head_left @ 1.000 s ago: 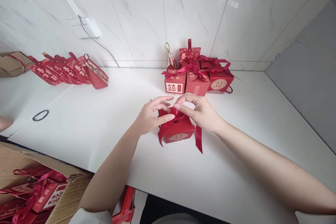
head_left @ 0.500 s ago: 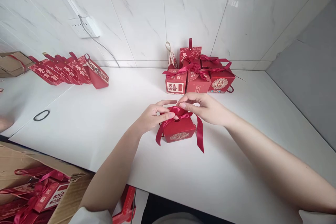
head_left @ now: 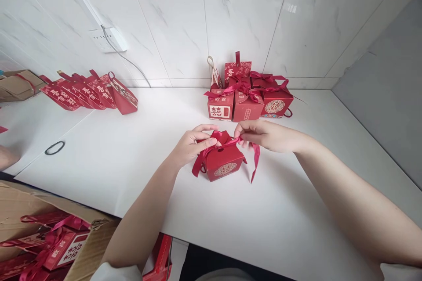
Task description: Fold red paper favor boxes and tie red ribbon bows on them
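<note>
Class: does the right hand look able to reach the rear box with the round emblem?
Probably yes: the rear box looks close to the right hand with nothing visible between them, though that hand would likely have to release the red ribbon first.

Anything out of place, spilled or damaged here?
A dark ring lies alone on the white table, apart from the red boxes; maybe stray. One corner of the cardboard carton looks frayed. No spill visible.

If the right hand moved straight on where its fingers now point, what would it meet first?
Beyond the ribbon it holds, the right hand would probably meet the top of the red box, before the left hand; depth is unclear.
</note>
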The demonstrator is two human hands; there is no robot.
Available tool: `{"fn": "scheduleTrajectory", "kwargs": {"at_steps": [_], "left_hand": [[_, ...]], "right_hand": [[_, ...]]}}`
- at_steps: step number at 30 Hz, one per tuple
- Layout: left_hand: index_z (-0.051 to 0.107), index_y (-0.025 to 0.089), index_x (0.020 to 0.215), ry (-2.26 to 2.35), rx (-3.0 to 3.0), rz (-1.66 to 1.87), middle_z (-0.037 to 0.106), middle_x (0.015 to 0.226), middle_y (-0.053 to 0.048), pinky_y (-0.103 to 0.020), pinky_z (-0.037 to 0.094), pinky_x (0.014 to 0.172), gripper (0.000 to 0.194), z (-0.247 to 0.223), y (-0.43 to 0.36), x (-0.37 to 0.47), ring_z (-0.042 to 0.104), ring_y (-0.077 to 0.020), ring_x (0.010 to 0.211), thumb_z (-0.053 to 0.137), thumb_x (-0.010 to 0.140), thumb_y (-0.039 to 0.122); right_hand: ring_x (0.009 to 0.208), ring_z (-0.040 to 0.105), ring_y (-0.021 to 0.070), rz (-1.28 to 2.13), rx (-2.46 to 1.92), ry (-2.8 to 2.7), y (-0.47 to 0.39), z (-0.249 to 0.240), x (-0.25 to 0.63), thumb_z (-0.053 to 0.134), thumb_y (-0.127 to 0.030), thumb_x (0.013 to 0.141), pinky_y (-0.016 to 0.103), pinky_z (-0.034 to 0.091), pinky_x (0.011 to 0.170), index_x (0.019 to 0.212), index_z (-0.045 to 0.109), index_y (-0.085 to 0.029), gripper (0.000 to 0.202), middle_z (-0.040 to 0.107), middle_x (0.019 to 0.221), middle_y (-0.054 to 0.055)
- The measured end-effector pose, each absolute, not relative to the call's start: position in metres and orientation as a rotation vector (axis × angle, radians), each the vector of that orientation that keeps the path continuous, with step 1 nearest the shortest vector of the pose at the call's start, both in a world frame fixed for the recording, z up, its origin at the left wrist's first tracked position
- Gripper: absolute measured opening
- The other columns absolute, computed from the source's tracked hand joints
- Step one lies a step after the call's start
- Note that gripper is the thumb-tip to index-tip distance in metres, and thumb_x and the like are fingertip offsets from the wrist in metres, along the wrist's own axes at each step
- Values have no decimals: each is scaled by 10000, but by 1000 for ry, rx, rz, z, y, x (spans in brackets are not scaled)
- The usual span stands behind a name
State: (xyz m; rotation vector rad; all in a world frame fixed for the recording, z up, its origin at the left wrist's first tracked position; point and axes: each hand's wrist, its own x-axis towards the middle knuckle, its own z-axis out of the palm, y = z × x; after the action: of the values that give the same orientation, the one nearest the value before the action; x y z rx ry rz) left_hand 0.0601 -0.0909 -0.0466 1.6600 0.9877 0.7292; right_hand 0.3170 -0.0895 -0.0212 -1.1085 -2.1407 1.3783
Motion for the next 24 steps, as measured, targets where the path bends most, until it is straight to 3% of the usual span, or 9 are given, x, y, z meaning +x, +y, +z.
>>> {"fn": "scheduleTrajectory", "kwargs": {"at_steps": [3,10,13,16,20,24], "left_hand": [[787,235,857,993,1660,715,501,1396,-65,-341,535,823,257,-46,-91,60,594,-235,1067,645,830,446],[782,231,873,942,1645,656,479,1409,-65,-375,524,925,248,-47,-93,62,556,-265,1189,648,839,437],[783,243,862,930,1655,643,495,1399,-57,-383,504,970,225,-47,-92,61,523,-272,1243,654,839,426],[784,236,852,918,1669,606,509,1399,-54,-385,477,1011,226,-46,-91,59,511,-272,1260,656,840,423],[779,213,851,914,1630,553,488,1428,-61,-366,509,950,248,-46,-90,59,568,-263,1188,660,835,429],[777,208,835,919,1598,549,496,1419,-55,-356,507,941,243,-47,-90,60,583,-251,1162,662,835,422]], "right_hand": [[658,549,141,1327,-1194,-2130,-94,-16,315,474,-306,893,276,413,583,888,614,-230,159,629,782,-1],[534,463,114,1174,-1190,-2167,-101,-15,306,548,-462,875,263,383,498,809,662,-217,278,543,638,-19],[625,548,122,1174,-1100,-2163,-100,-14,307,557,-421,886,262,441,575,892,684,-225,233,628,759,-2],[674,617,129,1393,-1043,-2094,-100,-11,310,588,-398,877,266,481,615,1064,642,-247,246,671,881,10],[573,603,120,1686,-1052,-1957,-99,-11,311,642,-475,834,267,474,565,1100,586,-224,370,663,780,1],[647,591,124,1458,-1050,-2074,-102,-17,308,677,-375,805,253,464,562,1073,620,-236,307,652,831,5]]}}
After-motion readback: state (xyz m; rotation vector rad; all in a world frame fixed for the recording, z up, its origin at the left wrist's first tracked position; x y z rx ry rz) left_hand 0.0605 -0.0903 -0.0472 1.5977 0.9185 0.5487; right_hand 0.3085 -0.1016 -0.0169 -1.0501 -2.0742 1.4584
